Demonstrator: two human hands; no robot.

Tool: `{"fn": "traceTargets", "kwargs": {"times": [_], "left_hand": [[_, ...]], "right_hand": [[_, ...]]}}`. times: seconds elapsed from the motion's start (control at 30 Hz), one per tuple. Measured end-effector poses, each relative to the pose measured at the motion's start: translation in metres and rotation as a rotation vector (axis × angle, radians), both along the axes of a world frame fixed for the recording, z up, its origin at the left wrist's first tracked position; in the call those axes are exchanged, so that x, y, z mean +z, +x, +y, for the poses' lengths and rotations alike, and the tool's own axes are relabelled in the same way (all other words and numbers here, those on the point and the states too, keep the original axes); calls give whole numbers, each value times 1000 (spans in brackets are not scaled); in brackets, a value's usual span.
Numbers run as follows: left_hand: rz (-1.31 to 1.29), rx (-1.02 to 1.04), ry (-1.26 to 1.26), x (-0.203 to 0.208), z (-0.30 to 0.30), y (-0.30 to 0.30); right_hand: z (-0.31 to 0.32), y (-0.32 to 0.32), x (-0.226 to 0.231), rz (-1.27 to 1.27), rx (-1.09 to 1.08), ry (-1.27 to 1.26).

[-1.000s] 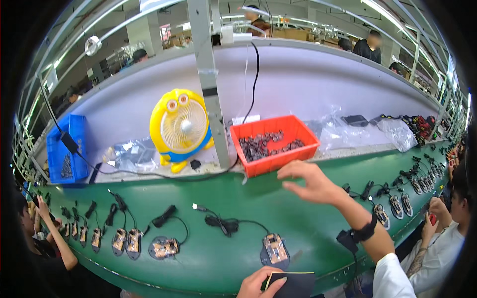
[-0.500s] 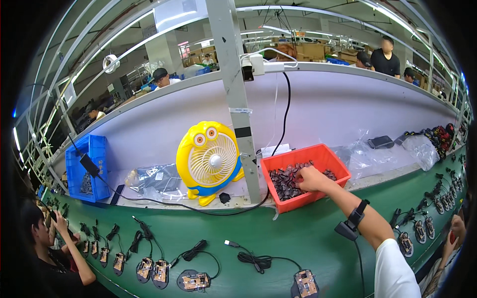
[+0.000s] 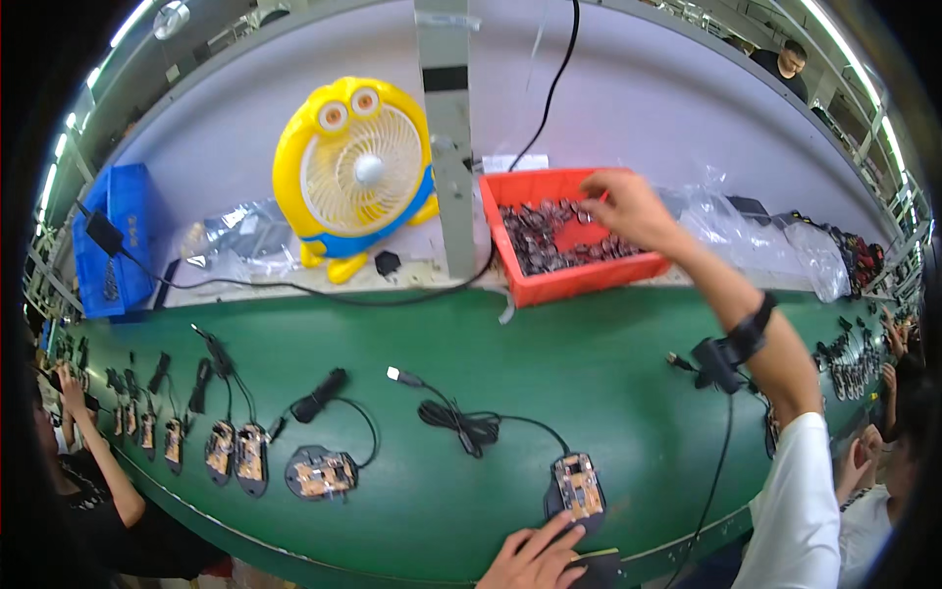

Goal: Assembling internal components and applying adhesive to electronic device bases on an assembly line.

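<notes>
My right hand [image 3: 633, 208] is over the red bin [image 3: 579, 287], thumb and fingertips pinched together above its back half. What sits between the fingertips is too small to make out. Small dark round parts [image 3: 535, 236] fill much of the bin, and a patch of its red floor shows among them. My left hand [image 3: 538, 558] lies at the front edge of the bench, fingers stretched out. Its fingertips touch the near end of an open computer mouse base [image 3: 579, 488] with a brown circuit board. From that base a black cable [image 3: 461, 424] runs to a coiled bundle.
Several similar mouse bases [image 3: 322, 473] with cables line the green bench [image 3: 412, 530] to the left. A yellow fan [image 3: 368, 172] stands beside a grey post [image 3: 446, 167]; a blue bin [image 3: 113, 240] is at far left. Co-workers sit at both sides.
My view has tipped downward. The right hand has lifted from among the parts to above the bin's back half. My left hand has come into view at the mouse base.
</notes>
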State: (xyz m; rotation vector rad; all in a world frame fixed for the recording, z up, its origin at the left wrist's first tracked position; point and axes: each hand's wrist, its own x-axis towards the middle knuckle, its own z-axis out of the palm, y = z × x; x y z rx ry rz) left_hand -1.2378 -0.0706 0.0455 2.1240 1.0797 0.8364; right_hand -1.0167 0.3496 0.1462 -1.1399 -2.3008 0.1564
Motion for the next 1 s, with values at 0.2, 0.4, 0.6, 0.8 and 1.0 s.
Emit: {"fn": "traceTargets", "kwargs": {"times": [0.2,0.4,0.6,0.8,1.0], "left_hand": [[-59,-11,-15,-10,-6,-1],[-24,10,15,-3,-3,6],[49,39,145,-16,-3,2],[73,32,244,-9,-6,9],[59,58,245,-14,-11,-9]], "right_hand": [[-218,97,168,-609,62,-190],[-423,202,188,-695,-216,-779],[-436,183,195,-626,-141,-781],[-358,107,220,-295,260,-629],[-276,16,97,451,652,-726]]}}
